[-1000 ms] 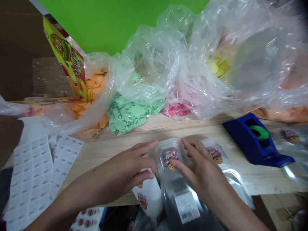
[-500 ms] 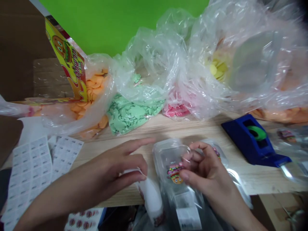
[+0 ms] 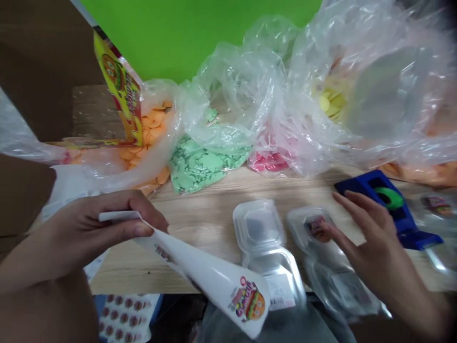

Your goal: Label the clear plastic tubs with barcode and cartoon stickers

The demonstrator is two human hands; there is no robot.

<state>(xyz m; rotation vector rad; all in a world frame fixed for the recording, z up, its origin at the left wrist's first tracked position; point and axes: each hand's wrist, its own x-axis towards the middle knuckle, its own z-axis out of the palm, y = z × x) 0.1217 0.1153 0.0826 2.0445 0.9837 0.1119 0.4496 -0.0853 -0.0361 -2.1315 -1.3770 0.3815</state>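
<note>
My left hand (image 3: 117,228) pinches a folded white strip of stickers (image 3: 203,271), which carries a colourful burger logo at its lower end. The strip reaches down across the front of an opened clear plastic container (image 3: 259,228) with a barcode label and a bare lid. To the right, my right hand (image 3: 371,233) is open with its fingers spread. One of its fingertips is at the burger sticker on another clear container (image 3: 303,224); whether it touches is blurred. That container also lies opened out, with a pale label on its lower half.
A blue tape dispenser (image 3: 410,224) stands behind my right hand. Along the back lie plastic bags of orange pieces (image 3: 153,124), green pieces (image 3: 203,164), pink pieces (image 3: 267,159) and yellow pieces (image 3: 333,105). A sticker sheet (image 3: 124,317) lies below the table edge.
My right hand has moved right and no longer holds the stickered container. A container with a bare lid now shows in front. My left hand has drawn left, with the sticker strip swung up into view.
</note>
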